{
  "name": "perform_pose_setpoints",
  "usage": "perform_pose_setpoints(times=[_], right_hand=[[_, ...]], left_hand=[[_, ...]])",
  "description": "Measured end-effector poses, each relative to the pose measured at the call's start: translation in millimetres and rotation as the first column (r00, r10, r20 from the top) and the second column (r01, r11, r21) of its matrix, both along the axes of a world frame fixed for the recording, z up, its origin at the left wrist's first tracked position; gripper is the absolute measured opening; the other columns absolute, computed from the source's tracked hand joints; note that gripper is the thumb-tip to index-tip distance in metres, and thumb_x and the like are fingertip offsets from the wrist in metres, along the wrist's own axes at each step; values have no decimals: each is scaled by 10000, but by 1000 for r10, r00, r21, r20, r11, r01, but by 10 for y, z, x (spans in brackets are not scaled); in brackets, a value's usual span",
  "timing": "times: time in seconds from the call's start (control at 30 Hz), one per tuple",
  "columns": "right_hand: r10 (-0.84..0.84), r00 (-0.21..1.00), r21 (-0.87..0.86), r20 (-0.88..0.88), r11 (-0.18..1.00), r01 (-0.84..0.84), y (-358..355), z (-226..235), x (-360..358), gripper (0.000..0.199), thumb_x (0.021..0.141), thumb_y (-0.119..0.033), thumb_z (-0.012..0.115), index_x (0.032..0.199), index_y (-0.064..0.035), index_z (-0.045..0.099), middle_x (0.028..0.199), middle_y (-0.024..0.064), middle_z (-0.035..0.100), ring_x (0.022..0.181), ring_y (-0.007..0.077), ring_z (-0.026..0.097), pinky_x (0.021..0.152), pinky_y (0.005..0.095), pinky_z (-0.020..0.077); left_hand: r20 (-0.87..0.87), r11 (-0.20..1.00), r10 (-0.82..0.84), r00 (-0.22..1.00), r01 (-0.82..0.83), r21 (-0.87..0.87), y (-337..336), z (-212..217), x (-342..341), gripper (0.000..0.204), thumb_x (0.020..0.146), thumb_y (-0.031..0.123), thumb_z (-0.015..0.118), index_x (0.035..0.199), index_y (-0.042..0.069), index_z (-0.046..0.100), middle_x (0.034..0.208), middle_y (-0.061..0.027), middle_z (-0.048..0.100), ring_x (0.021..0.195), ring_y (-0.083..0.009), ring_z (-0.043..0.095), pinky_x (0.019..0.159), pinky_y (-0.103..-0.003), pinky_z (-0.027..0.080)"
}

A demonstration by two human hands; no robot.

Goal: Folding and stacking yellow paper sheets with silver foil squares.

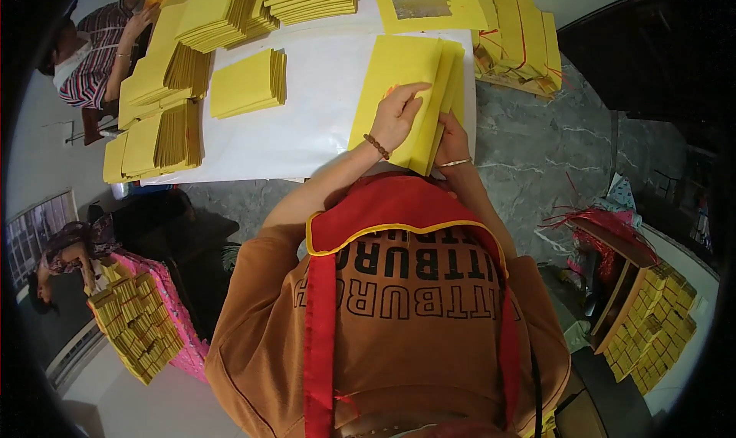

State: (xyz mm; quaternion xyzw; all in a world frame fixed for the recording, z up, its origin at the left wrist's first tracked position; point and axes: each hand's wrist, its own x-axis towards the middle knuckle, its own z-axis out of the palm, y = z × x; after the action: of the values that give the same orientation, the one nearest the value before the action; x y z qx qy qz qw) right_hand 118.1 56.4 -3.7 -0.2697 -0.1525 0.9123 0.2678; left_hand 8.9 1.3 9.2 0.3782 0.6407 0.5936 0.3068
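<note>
A stack of folded yellow paper sheets lies at the right end of the white table, its right side bent up along a lengthwise fold. My left hand, with a brown bead bracelet at the wrist, lies over the paper; its curled fingers and thumb meet at the raised fold. Holding the right-hand edge from the side is my right hand, which wears a pale bangle; its fingertips are partly hidden behind the paper. A small orange-red mark shows beside my left hand.
Folded yellow stacks line the white table's left and far sides, with a smaller pile nearby. A yellow sheet with a silvery rectangle lies beyond. Tied yellow bundles stand at right. Another person handles paper at far left.
</note>
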Motion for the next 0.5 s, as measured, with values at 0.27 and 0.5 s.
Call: perform_pose_setpoints(times=[0.27, 0.5], right_hand=[[21, 1000, 30, 21, 999, -22, -22, 47, -8, 374, 830, -85, 373, 1203, -66, 343, 1090, 74, 479, 956, 182, 514, 811, 317, 435], [34, 999, 36, 15, 999, -34, -3, -56, 18, 327, 830, -88, 368, 1156, -60, 387, 1049, 72, 504, 936, 186, 524, 803, 320, 440]], left_hand=[[-186, 996, -39, 982, 24, -83, 57, 127, 32, 374, 685, 164, 675, 1012, 43, 540, 674, 20, 413, 578, -63, 367, 514, -198, 329], [-101, 993, -54, 993, 43, -111, 22, 85, 1, 416, 658, 229, 692, 992, 34, 541, 728, -37, 455, 566, -95, 400, 511, -231, 365]])
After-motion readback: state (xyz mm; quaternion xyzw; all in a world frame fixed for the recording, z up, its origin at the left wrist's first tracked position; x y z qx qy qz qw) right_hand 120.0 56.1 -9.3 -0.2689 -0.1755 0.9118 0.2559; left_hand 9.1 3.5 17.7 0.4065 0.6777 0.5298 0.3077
